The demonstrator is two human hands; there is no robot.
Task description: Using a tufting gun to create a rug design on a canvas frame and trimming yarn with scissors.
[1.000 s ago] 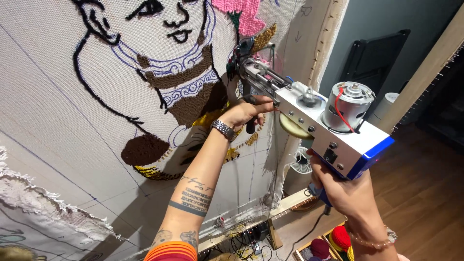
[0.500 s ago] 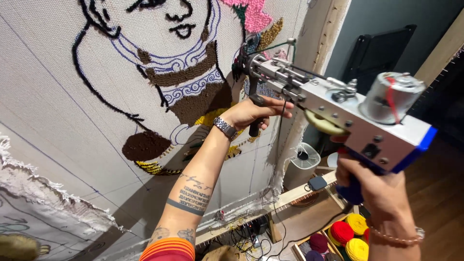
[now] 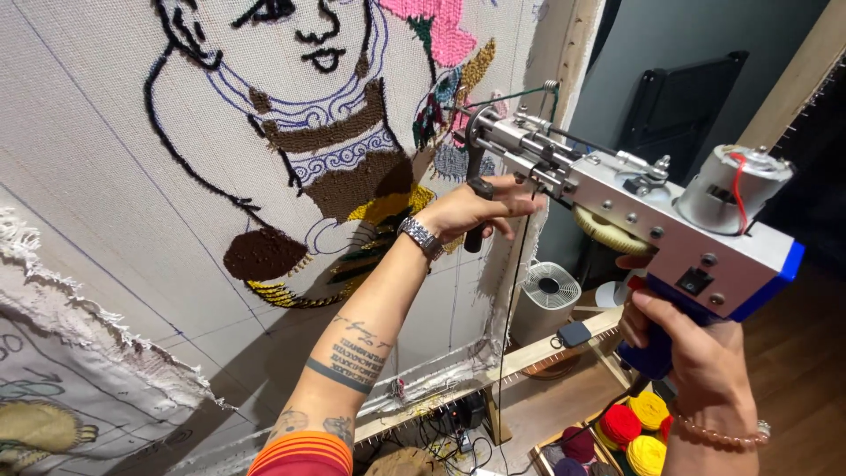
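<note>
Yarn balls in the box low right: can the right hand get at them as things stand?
Probably not: the right hand is wrapped around the tufting gun's blue grip, so it is full, though the yarn balls lie open just below it.

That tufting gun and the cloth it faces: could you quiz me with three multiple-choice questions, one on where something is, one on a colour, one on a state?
1. Where is the left hand?
A. on the black front handle
B. on the motor
C. flat on the cloth

2. What colour is the tufting gun's rear grip?
A. red
B. blue
C. green

3. How is the right hand?
A. open and empty
B. closed round the grip
C. holding yarn

Answers:
1 A, fingers wrap the handle.
2 B, blue shows beside the fingers.
3 B, fingers curl round it.
</note>
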